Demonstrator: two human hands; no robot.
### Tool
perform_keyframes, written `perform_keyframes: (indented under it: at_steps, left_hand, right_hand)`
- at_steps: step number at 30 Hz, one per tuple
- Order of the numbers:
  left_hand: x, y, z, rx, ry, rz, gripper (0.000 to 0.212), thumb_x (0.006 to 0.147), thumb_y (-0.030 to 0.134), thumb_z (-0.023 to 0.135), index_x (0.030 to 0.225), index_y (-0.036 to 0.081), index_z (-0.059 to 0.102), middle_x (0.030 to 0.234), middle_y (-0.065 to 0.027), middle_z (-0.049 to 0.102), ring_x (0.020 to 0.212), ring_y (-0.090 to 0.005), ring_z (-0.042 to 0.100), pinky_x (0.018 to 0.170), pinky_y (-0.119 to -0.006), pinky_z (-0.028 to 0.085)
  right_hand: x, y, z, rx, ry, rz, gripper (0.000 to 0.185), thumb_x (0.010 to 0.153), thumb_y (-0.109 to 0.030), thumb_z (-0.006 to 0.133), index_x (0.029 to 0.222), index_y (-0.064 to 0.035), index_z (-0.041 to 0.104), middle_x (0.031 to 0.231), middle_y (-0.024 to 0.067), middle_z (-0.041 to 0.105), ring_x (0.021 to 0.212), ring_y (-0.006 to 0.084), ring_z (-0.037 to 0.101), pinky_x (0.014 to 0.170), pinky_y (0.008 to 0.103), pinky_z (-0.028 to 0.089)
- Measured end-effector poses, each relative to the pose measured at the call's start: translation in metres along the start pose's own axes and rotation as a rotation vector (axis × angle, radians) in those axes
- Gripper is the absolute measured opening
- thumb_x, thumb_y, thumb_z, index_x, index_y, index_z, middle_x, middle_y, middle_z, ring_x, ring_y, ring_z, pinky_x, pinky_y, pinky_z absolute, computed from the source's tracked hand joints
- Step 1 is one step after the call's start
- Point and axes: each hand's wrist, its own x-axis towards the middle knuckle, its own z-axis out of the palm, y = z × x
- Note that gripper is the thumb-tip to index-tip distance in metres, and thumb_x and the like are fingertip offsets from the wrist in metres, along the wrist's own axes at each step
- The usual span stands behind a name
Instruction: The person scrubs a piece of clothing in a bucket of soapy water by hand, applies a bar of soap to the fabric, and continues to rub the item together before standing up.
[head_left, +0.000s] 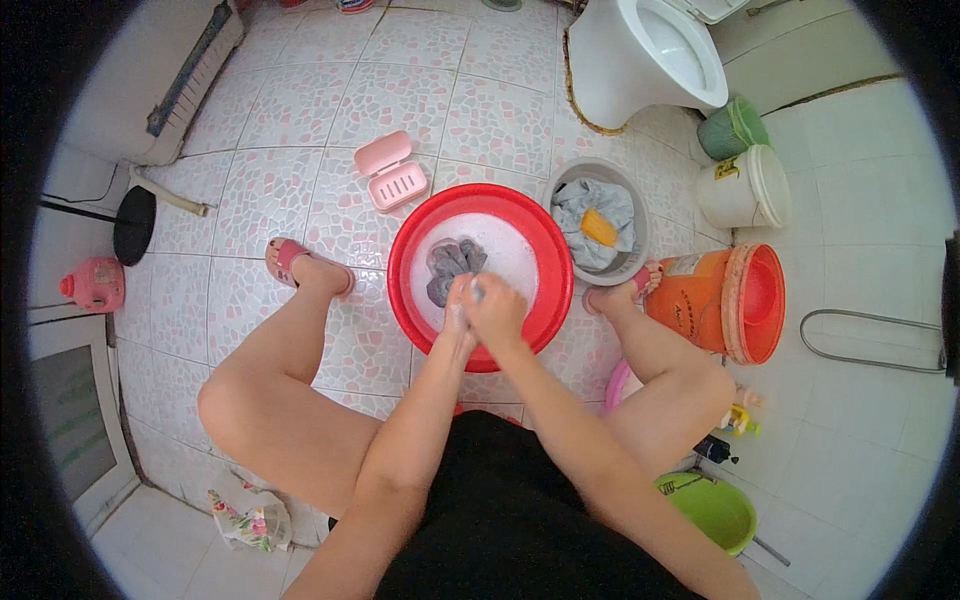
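Observation:
A wet grey cloth (448, 264) is gripped between my left hand (460, 311) and my right hand (496, 307), which are pressed together over the near side of a red plastic basin (556, 259). Most of the cloth hangs or rests over the sudsy water (517, 244), and a small bit shows between the fingers of my right hand. To the right of the red basin, a grey plastic basin (640, 210) holds a light grey-blue wet cloth (577, 201) with a yellow-orange bar of soap (598, 227) on it.
An open pink soap box (397, 186) lies on the tiled floor beyond the basin. A white toilet (630, 67) stands at the upper right. An orange bucket (690, 300), a white bucket (735, 187) and a green bin (727, 131) line the right wall. A green basin (712, 510) is lower right.

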Motion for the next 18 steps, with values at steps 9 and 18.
perform_keyframes:
  at_steps: [9, 18]
  left_hand:
    - [-0.01, 0.014, 0.025, -0.013, 0.171, -0.043, 0.035, 0.077, 0.043, 0.051, 0.087, 0.01, 0.055, 0.078, -0.0051, 0.058, 0.072, -0.0205, 0.057, 0.068, -0.034, 0.047]
    - [0.039, 0.014, -0.032, -0.308, -0.411, -0.39, 0.035, 0.076, 0.046, 0.054, 0.084, 0.012, 0.056, 0.07, -0.0026, 0.054, 0.064, -0.0175, 0.053, 0.06, -0.03, 0.045]
  right_hand:
    - [0.001, 0.011, -0.015, 0.368, 0.066, 0.006, 0.017, 0.075, -0.023, 0.058, 0.076, -0.0059, 0.055, 0.08, 0.0137, 0.053, 0.084, 0.0341, 0.054, 0.07, 0.0418, 0.043]
    - [-0.033, -0.021, 0.0, 0.142, 0.176, -0.348, 0.012, 0.071, -0.017, 0.061, 0.067, -0.0071, 0.057, 0.07, 0.0087, 0.054, 0.063, 0.029, 0.055, 0.054, 0.0386, 0.042]
